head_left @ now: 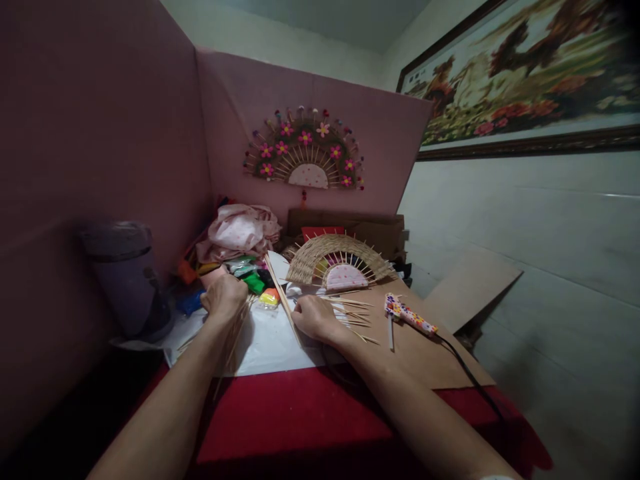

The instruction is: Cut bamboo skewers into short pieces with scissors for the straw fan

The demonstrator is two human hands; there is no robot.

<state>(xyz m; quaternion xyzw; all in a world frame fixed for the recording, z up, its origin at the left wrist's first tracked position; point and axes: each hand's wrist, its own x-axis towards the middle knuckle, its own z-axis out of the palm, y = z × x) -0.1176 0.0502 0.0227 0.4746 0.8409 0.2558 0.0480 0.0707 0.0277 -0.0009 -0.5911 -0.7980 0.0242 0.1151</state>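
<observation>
My left hand (pixel 227 297) is closed in a fist over the white sheet. Thin wooden sticks (pixel 240 333) run from beside its fingers toward the table's front edge. My right hand (pixel 314 317) is closed too, its fingertips against a long, narrow pale wooden strip (pixel 283 290) lying aslant; what is between its fingers is hidden. More thin sticks (pixel 357 313) fan out to the right of that hand. Behind it stands a half-round fan (pixel 300 263) of woven straw on sticks, with a pink-white spotted centre (pixel 345 277).
A flower-patterned glue gun (pixel 410 317) with a black cord rests on brown cardboard (pixel 430 367). Coloured clay packets (pixel 255 283) and spotted cloth (pixel 245 230) lie behind my left hand. A tumbler (pixel 127 280) stands at left. A finished-looking flowered fan (pixel 305 147) hangs on the pink panel.
</observation>
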